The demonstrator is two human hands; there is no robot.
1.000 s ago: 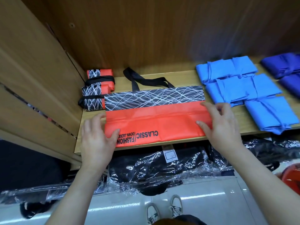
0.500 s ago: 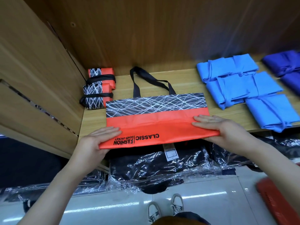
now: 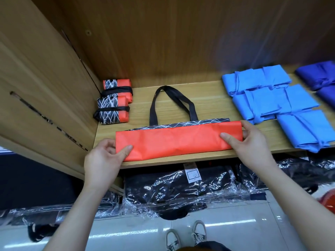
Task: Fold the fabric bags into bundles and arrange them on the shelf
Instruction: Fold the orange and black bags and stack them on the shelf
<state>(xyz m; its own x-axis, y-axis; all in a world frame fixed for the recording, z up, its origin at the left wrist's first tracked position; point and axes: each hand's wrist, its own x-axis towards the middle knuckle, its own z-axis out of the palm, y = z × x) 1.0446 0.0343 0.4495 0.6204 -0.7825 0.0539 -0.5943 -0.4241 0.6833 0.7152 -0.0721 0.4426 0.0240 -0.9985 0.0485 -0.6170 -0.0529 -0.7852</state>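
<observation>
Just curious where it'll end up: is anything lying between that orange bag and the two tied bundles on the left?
Nothing visible. The left hand and right hand pinch the ends of the orange bag; only bare shelf separates it from the tied bundles.

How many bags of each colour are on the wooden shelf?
Red-and-black bags: 3 (two tied bundles, one being folded)
Light blue bundles: 3
Dark blue bundles: 2 in view, at the picture's edge
Total: 8
</observation>
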